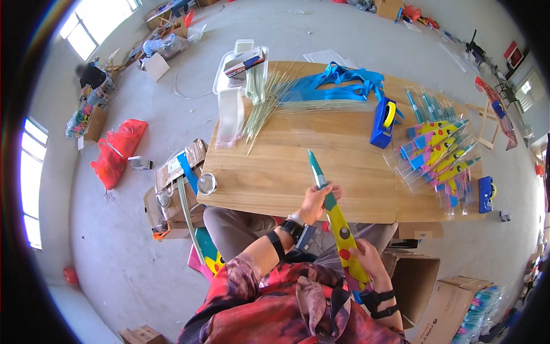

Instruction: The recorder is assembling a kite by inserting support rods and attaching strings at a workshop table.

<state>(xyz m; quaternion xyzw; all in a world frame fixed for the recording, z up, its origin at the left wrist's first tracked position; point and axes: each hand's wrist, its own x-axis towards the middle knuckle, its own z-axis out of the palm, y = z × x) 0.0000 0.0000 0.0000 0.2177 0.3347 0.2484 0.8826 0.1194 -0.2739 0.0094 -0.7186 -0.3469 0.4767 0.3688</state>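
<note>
A long, narrow folded kite [338, 224], yellow with a cartoon face, a teal tip and a pink and blue lower end, slants across my lap past the table's front edge. My left hand [316, 202] grips it just below the teal tip, which points up over the wooden table [275, 172]. Lower down, my right hand [369, 259] has its fingers closed on the kite's right edge, beside the face. Part of the lower end is hidden by my right forearm and shirt.
On the table lie thin pale rods [260, 114], blue ribbon [338, 80], clear sleeves [230, 117] and a blue tape dispenser [381, 126]. Several bagged kites [438, 149] are piled at the right, near another tape dispenser [486, 194]. Cardboard boxes [421, 281] stand by my right side.
</note>
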